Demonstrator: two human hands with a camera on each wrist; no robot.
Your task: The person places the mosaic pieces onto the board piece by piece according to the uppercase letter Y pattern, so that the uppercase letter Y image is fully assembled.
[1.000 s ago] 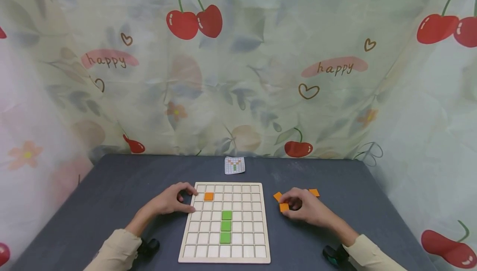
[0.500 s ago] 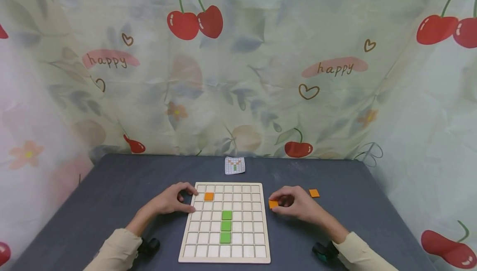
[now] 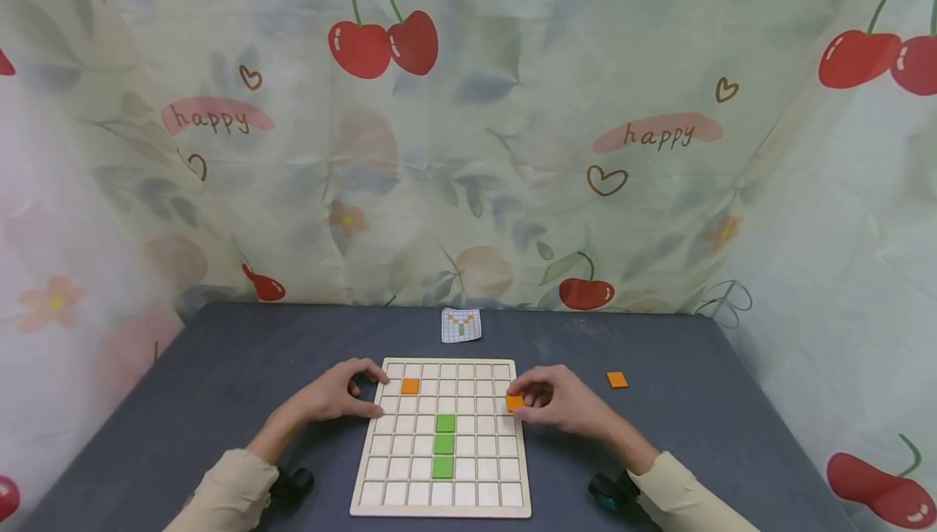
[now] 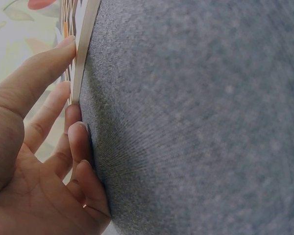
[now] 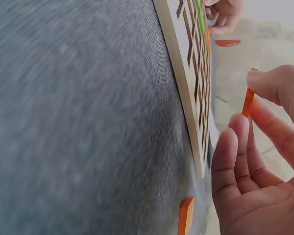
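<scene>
A pale wooden grid board (image 3: 441, 510) lies on the dark table. One orange tile (image 3: 410, 386) sits near its upper left, and a column of green tiles (image 3: 444, 443) stands in its middle. My left hand (image 3: 338, 390) touches the board's left rim with thumb and index finger spread apart; the left wrist view shows straight fingers on the rim (image 4: 83, 58). Over the right rim, my right hand (image 3: 564, 402) pinches an orange tile (image 5: 248, 102) between thumb and fingertips. In the right wrist view this tile is clear of the board.
Another orange tile (image 3: 617, 380) lies on the table right of my right hand. A small card with a coloured grid pattern (image 3: 461, 325) lies behind the board. A patterned curtain (image 3: 468, 150) hangs along the table's back edge.
My right hand has carried an orange tile leftward from the table to the board's right rim. A second orange tile once beside those fingers no longer shows. My left hand stays put.
</scene>
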